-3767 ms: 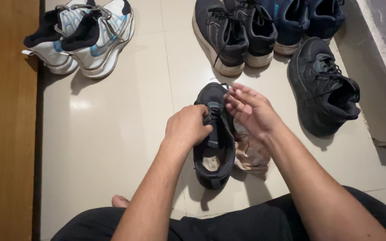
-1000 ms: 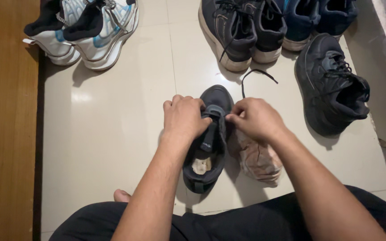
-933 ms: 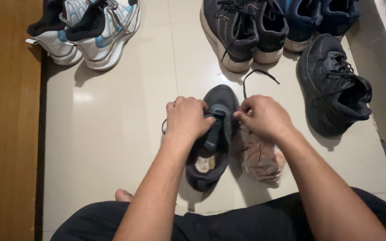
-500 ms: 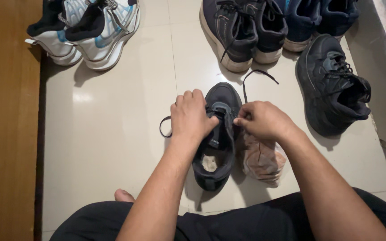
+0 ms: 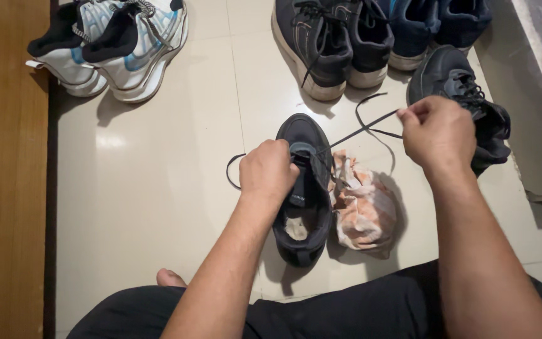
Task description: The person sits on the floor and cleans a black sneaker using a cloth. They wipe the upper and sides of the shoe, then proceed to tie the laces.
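Lace (image 5: pixel 356 130) ran taut from the black shoe (image 5: pixel 302 188) up to my right hand (image 5: pixel 437 130), whose fingers were pinched shut on it, out to the right of the shoe and well apart from it. My left hand (image 5: pixel 268 171) was curled down over the tongue, pinning the shoe to the tiled floor (image 5: pixel 152 188). I judged this the lacing step, mid-pull; the next move called for steady tension and a firm hold below. Just right of the shoe lay a crumpled cloth (image 5: pixel 362 210). A loop of lace (image 5: pixel 232 171) showed left of my left hand. Which eyelet the lace left from was hidden under my knuckles, probably an upper one.
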